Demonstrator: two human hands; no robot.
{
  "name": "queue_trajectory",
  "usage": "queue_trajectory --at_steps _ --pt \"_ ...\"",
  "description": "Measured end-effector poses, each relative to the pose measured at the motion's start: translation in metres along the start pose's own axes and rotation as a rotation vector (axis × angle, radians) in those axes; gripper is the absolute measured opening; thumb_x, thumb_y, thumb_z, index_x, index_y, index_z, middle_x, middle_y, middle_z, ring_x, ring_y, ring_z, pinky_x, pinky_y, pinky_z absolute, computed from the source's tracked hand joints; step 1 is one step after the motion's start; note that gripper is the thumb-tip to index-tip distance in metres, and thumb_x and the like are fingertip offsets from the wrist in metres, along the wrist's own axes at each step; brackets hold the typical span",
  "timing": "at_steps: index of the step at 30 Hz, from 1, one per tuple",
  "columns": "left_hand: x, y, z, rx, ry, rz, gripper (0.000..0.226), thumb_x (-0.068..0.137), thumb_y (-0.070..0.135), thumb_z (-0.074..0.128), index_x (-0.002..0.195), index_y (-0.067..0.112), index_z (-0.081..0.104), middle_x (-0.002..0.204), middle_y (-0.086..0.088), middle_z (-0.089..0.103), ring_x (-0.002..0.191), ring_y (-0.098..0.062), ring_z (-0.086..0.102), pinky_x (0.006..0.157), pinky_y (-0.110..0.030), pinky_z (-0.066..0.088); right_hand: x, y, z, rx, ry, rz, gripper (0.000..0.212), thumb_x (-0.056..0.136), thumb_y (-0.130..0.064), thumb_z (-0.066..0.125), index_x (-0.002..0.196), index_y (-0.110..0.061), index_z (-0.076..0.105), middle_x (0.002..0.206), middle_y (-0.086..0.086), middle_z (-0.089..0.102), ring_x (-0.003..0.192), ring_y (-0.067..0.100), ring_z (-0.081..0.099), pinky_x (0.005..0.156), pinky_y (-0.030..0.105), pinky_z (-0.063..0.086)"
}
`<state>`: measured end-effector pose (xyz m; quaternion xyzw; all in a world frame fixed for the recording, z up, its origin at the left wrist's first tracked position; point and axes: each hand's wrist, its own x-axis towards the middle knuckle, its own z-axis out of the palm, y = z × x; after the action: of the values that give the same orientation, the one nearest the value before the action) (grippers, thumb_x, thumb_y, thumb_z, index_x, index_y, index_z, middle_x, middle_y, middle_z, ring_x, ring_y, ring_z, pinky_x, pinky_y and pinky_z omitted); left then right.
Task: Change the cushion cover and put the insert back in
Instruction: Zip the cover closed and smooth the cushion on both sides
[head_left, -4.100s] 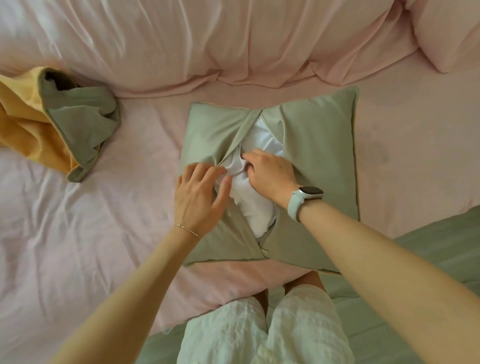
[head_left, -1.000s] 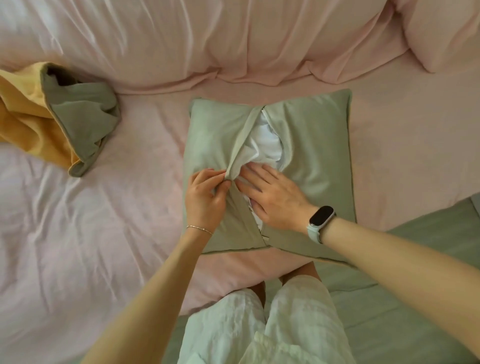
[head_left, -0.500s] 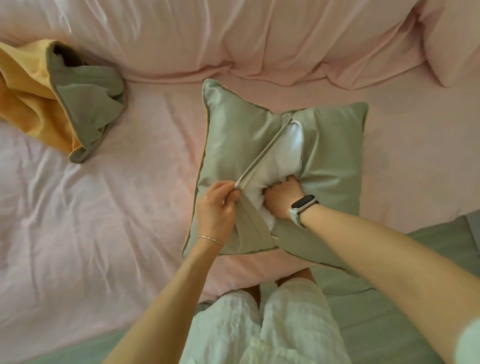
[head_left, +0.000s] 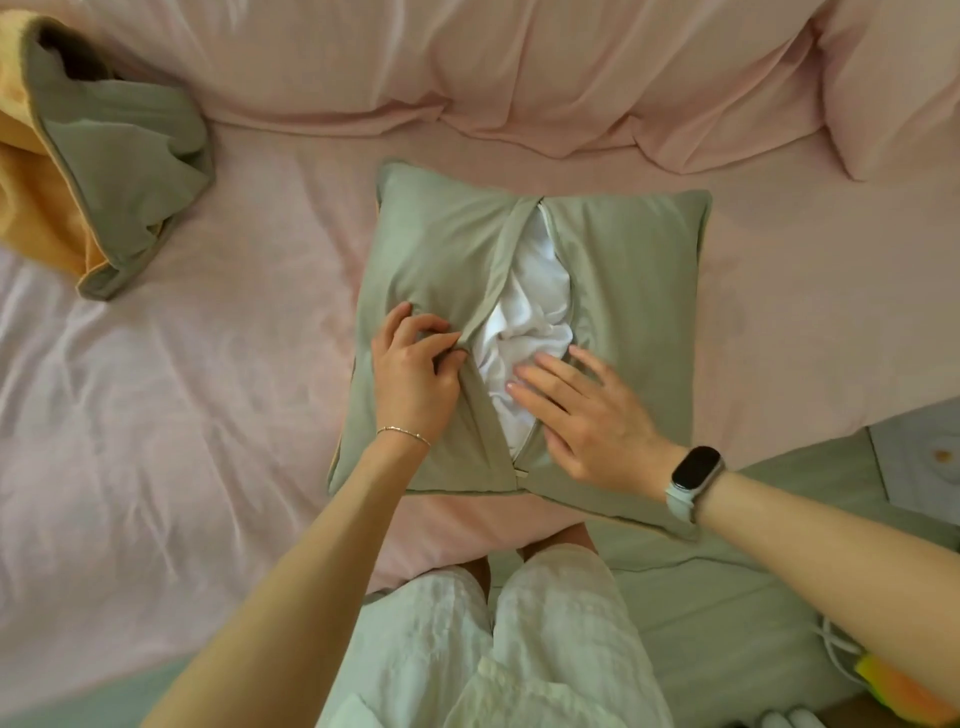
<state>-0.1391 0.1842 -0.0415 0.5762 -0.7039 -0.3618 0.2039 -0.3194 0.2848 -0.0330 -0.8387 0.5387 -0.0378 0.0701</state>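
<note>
A sage-green cushion cover (head_left: 639, 291) lies flat on the pink bed sheet (head_left: 182, 415), its back opening gaping down the middle. The white insert (head_left: 524, 317) shows through the gap, crumpled. My left hand (head_left: 413, 371) pinches the left flap's edge beside the opening. My right hand (head_left: 587, 415) lies flat with fingers spread, fingertips on the insert and palm on the right flap, holding nothing. A zip end shows at the bottom of the opening.
A crumpled yellow and olive cover (head_left: 98, 150) lies at the far left. Pink duvet folds (head_left: 467, 67) and a pink pillow (head_left: 898, 78) line the back. A green sheet (head_left: 753, 571) covers the near right. My knees in pale trousers (head_left: 493, 649) are at the bed's edge.
My right hand has come out of the opening and now lies flat on the insert and flap. The cushion has settled flat again. My left hand still grips the left flap.
</note>
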Motion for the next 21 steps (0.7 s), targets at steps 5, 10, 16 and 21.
queue_trajectory --at_steps 5,10,16,21 --pt "-0.001 0.002 0.002 -0.033 0.044 0.074 0.013 0.077 0.007 0.062 0.083 0.000 0.072 0.091 -0.012 0.068 0.117 -0.041 0.046 0.098 -0.035 0.035 0.023 0.013 0.037 -0.131 -0.196 0.018 0.039 0.084 -0.022 0.042 0.113 -0.006 0.061 0.104 0.011 0.066 0.100 0.031 0.061 0.099 0.046 0.035" --pt "-0.008 0.002 0.008 -0.041 0.033 0.050 0.013 0.077 0.001 0.058 0.081 -0.002 0.069 0.085 -0.011 0.068 0.109 -0.039 0.049 0.095 -0.003 0.024 0.020 0.010 0.040 -0.096 -0.311 -0.034 0.016 0.062 -0.015 0.066 0.053 -0.009 0.054 0.044 0.005 0.045 0.037 0.022 0.045 0.056 0.029 0.044" --pt "0.007 -0.001 0.004 -0.020 -0.016 -0.034 0.018 0.075 0.009 0.057 0.084 0.000 0.070 0.091 -0.012 0.067 0.115 -0.038 0.045 0.097 -0.019 0.027 0.050 0.001 0.005 0.155 -0.459 0.232 0.061 0.073 -0.040 0.006 0.086 -0.012 0.059 0.078 0.012 0.068 0.073 0.028 0.058 0.078 0.029 0.032" --pt "0.011 0.007 -0.009 0.028 -0.144 -0.033 0.052 0.070 0.049 0.047 0.100 0.013 0.069 0.109 -0.001 0.062 0.130 -0.028 0.033 0.107 -0.042 0.025 0.021 0.016 -0.020 0.219 -0.168 0.006 0.035 0.078 -0.028 0.041 0.104 -0.014 0.059 0.092 0.002 0.060 0.086 0.018 0.054 0.087 0.032 0.034"
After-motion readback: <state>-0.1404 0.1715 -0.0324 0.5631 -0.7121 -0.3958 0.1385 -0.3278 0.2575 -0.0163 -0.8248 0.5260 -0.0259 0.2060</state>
